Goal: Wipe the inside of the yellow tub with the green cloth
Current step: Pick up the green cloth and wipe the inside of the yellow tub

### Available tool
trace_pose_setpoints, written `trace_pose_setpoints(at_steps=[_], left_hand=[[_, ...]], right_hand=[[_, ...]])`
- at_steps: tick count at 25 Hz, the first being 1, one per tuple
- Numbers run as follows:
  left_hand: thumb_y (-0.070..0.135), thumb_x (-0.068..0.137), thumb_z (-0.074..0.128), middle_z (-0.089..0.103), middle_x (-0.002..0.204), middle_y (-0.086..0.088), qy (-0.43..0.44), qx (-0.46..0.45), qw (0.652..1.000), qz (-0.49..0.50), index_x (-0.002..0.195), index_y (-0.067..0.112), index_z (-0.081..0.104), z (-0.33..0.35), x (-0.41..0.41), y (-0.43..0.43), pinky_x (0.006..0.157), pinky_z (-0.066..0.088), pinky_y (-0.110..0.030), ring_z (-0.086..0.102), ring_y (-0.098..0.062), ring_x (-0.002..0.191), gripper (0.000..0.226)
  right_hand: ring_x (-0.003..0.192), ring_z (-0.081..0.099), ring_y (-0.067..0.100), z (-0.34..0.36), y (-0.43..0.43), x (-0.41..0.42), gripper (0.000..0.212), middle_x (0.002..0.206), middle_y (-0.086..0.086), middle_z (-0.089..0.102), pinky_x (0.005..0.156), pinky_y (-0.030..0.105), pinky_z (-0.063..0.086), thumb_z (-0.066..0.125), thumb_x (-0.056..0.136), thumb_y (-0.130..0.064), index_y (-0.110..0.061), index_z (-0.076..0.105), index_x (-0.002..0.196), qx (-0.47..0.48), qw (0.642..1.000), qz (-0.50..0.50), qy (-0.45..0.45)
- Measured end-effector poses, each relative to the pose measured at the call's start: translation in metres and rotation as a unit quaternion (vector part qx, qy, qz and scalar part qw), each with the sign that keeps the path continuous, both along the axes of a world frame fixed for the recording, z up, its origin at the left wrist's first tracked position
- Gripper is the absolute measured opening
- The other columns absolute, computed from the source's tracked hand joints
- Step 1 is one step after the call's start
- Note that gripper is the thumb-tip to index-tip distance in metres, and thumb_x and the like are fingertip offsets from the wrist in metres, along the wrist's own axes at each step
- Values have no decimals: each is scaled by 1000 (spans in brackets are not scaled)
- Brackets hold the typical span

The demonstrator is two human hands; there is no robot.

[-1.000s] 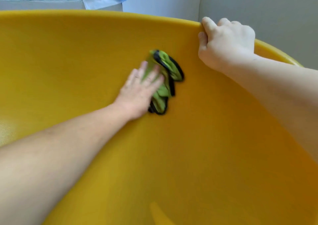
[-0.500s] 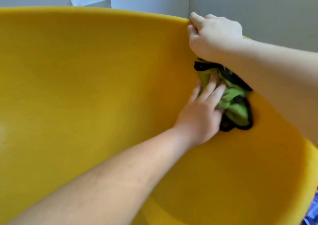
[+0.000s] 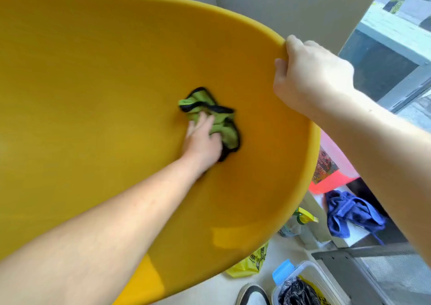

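A big yellow tub (image 3: 93,76) fills most of the view, tilted with its inside toward me. My left hand (image 3: 202,139) presses a crumpled green cloth (image 3: 224,125) with black edging against the tub's inner wall, right of centre. The fingers lie over the cloth and cover part of it. My right hand (image 3: 310,76) grips the tub's rim at the upper right, with the thumb inside the rim and the fingers wrapped over the outside.
Right of and below the tub lie a pink container (image 3: 335,169), a blue garment (image 3: 349,213), a yellow plastic bag (image 3: 251,265), a clear box with a blue clip (image 3: 303,283) and a shoe (image 3: 253,295). A pale wall (image 3: 279,4) stands behind.
My left hand and the cloth slid down and left, away from the rim and from under my right hand. The tub has tipped, or my head has moved, showing the floor at right.
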State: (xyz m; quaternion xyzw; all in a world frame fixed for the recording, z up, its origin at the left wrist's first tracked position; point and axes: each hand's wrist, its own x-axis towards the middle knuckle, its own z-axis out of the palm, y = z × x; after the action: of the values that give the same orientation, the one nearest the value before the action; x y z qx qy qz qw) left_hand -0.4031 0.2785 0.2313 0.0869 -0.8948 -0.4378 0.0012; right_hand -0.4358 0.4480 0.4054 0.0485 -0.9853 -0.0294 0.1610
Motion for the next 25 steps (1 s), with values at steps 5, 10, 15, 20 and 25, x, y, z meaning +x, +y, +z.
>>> trace_pose_setpoints(at_steps=[5,10,15,20,25], left_hand=[[35,93,50,21,170,7,123,151,968,-158,154,34,39,50,24,74,127,18,-46,16,-21,157,62],[35,82,45,18,169,12,-18,-49,951,-304,149,30,42,7,141,8,127,15,-34,11,-14,157,68],[30,96,48,3,171,16,-193,-221,928,-231,156,34,29,-9,159,-87,125,24,-41,0,-18,159,63],[33,97,46,10,170,16,-124,-192,931,-283,157,34,27,-2,195,-48,125,25,-43,0,-21,159,63],[24,97,46,11,170,16,-129,-304,893,-306,158,35,27,-21,178,-171,126,19,-34,5,-18,159,65]], right_hand=[[145,42,29,-15,26,30,56,160,3,45,110,44,42,38,105,-36,-24,33,160,-187,979,77,-17],[153,27,38,-20,13,40,60,165,19,32,124,50,23,48,98,-40,-14,44,152,-129,989,72,1],[149,35,35,-60,-48,74,48,151,14,52,124,57,17,55,93,-39,-16,62,134,1,982,172,-79],[127,55,34,-93,-86,91,43,134,8,60,92,43,52,52,97,-41,-21,64,132,-48,970,140,-195],[125,59,34,-135,-150,107,42,135,10,64,95,43,53,53,95,-40,-22,67,130,-141,952,147,-229]])
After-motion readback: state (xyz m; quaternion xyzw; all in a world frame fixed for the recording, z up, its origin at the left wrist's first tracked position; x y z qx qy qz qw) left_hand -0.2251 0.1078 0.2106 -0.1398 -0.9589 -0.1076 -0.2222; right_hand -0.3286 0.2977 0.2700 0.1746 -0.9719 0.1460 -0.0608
